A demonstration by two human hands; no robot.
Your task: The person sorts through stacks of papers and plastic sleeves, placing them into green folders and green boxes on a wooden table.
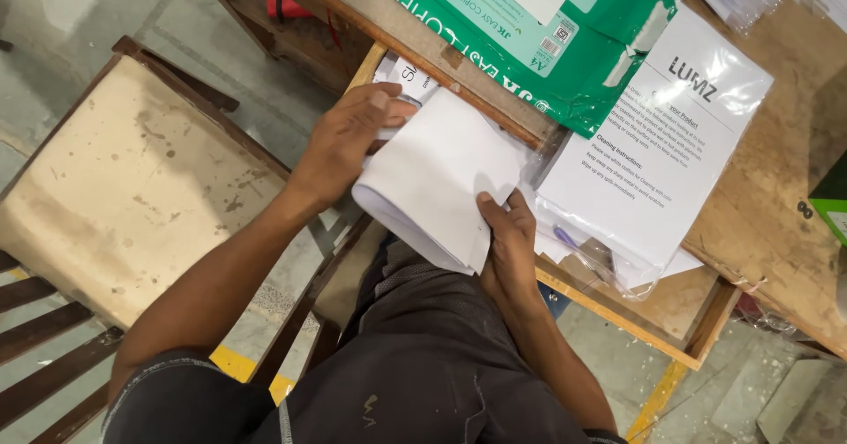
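Both bare forearms reach forward from the lower edge of the view toward the folded stack of plain white paper sheets [437, 179]. The left hand [348, 135] lies palm-down at the stack's upper left corner, fingers curled over its far edge. The right hand [507, 241] grips the stack's lower right corner, thumb pressed on top, fingers tucked beneath, wrist bent slightly inward.

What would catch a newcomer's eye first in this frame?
At centre, a folded stack of white paper is held between the left hand on its upper edge and the right hand at its lower corner. Behind it a green paper ream lies on the wooden table.
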